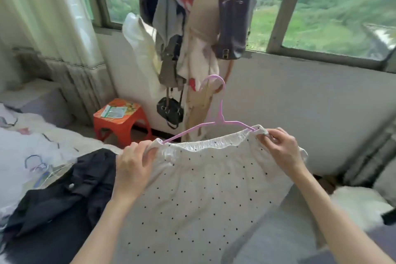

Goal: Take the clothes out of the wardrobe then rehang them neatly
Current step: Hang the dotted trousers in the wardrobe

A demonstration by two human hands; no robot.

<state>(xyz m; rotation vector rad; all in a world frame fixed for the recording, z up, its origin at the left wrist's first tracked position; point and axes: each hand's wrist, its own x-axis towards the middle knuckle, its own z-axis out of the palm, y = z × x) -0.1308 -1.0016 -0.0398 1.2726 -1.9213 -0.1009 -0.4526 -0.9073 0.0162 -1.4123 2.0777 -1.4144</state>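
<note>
2 hands (132, 165) (278, 148) gripping dotted skirt (203, 188) — pink hanger (216, 118)

The skirt (199, 188) is cream with small black dots, on a lilac hanger (216, 118). A black garment (70, 199) lies on the white bed (25, 146). The stool (120, 120) is orange-red.

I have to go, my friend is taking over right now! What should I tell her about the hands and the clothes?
Left hand grips the left end of the dotted white skirt's waistband; right hand pinches the right end.
The pink hanger sits inside the waistband, both arms tucked in, hook up.
A black garment lies unhung on the bed, with spare hangers beside it.
Left: settle the skirt, hang it, then the black garment.
</note>
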